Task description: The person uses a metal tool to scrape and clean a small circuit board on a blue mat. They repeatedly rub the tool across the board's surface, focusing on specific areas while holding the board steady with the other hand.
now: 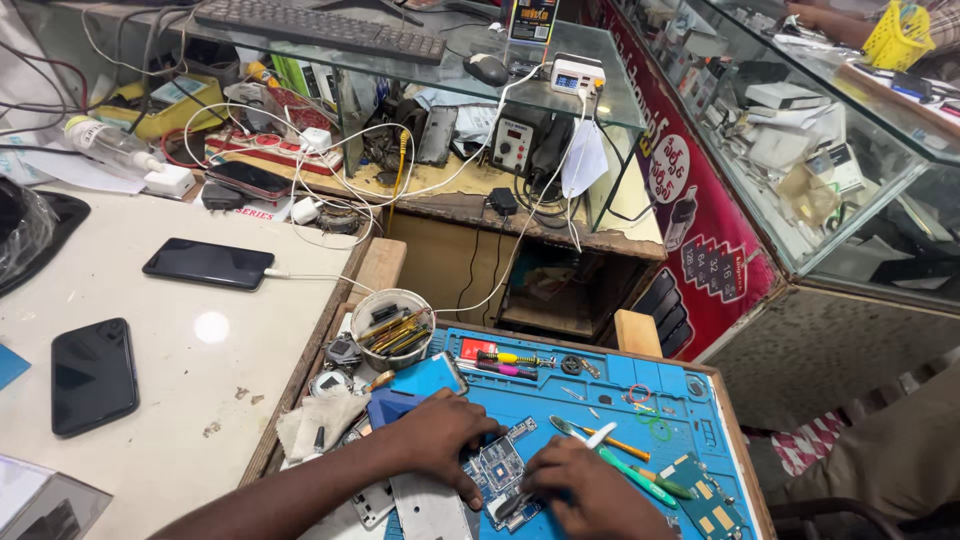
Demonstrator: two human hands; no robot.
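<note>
Cluttered repair counter (180, 370), blue work mat (640, 400). Circuit board (500, 468) flat between both hands, long axis diagonal. Left hand (440, 435) spread, pressing board's left edge. Right hand (585, 490) curled over lower end; grip unclear.

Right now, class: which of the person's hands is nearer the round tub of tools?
Left. The left hand lies just below the tub; the right hand sits farther down-right.

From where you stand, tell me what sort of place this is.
Probably a phone repair shop: a bare circuit board under both hands on a blue repair mat, a tub of small tools, and a glass display counter.
</note>
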